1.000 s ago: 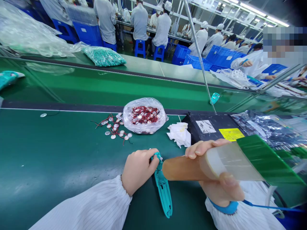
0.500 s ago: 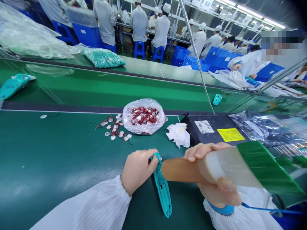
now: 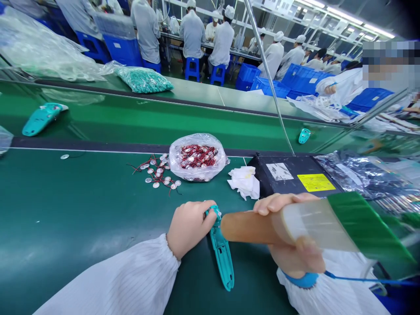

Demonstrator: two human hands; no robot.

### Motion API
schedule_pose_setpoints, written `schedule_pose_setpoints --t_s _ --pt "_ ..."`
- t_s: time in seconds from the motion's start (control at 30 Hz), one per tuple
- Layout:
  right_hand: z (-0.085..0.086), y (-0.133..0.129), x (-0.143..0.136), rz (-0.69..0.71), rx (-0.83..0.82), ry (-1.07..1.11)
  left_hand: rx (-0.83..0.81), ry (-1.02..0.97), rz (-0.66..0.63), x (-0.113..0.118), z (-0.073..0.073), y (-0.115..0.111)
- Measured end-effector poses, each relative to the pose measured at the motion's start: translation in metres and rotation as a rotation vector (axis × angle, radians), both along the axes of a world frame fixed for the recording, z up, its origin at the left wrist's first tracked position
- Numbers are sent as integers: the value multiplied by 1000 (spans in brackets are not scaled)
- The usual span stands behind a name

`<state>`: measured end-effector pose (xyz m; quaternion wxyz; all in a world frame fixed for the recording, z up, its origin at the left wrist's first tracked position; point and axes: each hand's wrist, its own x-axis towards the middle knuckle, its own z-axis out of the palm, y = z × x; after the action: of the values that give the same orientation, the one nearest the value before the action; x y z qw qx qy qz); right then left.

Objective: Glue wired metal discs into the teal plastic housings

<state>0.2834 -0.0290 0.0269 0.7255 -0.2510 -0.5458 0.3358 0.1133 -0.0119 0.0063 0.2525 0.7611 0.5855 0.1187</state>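
Closely, the left hand pinches the upper end of a turquoise shell between thumb and fingers, its other fingertips curled out of sight. The shell lies on the dark green table between the two hands, hollow side up, its long body slanting down towards the wearer. The right hand is wrapped around a thick tool, fingers over the top and thumb below, with a blue band at the wrist and a blue cord leading off to the right. The tool's brown front end points at the shell's upper part; whether the two touch is hard to say from this angle. Both forearms wear white striped sleeves.

Beyond the hands, an open plastic bag holds silver discs with red wires, and a loose cluster of the same kind spreads just left of it. One lone disc sits farther left. To the right of the bag lie a crumpled white tissue and a dark box with a yellow label.

Past the table edge, a lighter green strip carries two turquoise pieces, one far left, one right. Behind it rests a bag of turquoise parts; farther back, people in white coats work among blue stools and crates.
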Motion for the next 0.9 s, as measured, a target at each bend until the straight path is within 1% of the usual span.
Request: schedule_pose_setpoints --t_s 0.1,0.3,0.5,0.6,0.9 --pt "-1 2 0 17 -10 13 5 -3 4 0 2 0" --pt "2 3 -4 -31 -12 44 20 -12 0 -1 2 0" --pt "2 3 -4 10 30 -4 10 -8 3 -1 0 2" --pt "1 3 -4 18 51 8 11 -8 -2 -2 -2 2" --pt "5 -2 -7 -30 6 32 8 -14 -9 -2 -5 0"
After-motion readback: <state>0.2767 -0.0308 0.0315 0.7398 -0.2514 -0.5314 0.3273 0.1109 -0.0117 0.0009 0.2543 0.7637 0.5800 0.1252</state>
